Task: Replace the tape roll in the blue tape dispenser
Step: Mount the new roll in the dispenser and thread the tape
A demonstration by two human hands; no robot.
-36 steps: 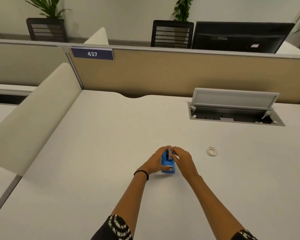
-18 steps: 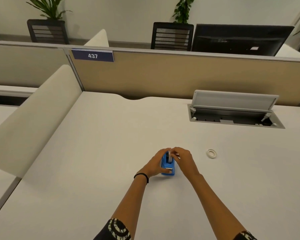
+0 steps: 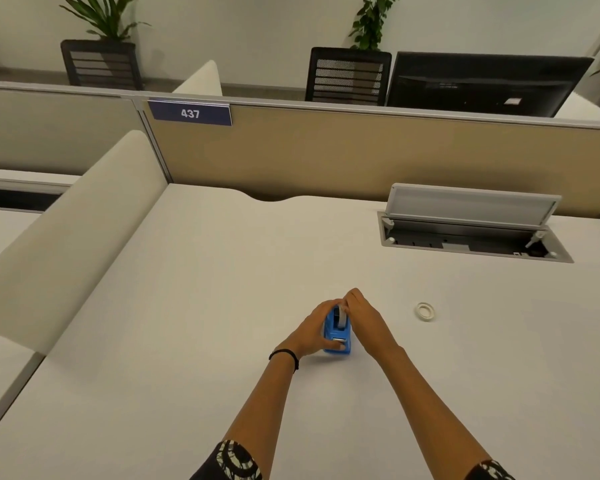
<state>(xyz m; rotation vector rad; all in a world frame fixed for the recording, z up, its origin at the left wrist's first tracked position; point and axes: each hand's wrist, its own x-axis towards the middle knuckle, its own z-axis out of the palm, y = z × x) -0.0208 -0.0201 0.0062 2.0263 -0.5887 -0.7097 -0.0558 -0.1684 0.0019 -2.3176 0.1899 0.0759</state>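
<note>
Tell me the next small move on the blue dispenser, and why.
Probably draw the tape end forward to the cutter. The left hand braces the blue tape dispenser on the desk, a roll already sits in it, and the right hand pinches at the roll's top. A small ring of tape lies apart to the right.

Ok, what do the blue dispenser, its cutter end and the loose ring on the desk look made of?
Blue dispenser: likely moulded plastic, with even, saturated colour and a soft sheen. Cutter strip: probably metal, a bright silvery glint. Loose ring: pale and whitish, possibly a plastic or card core or thin tape roll; too small to settle.
</note>
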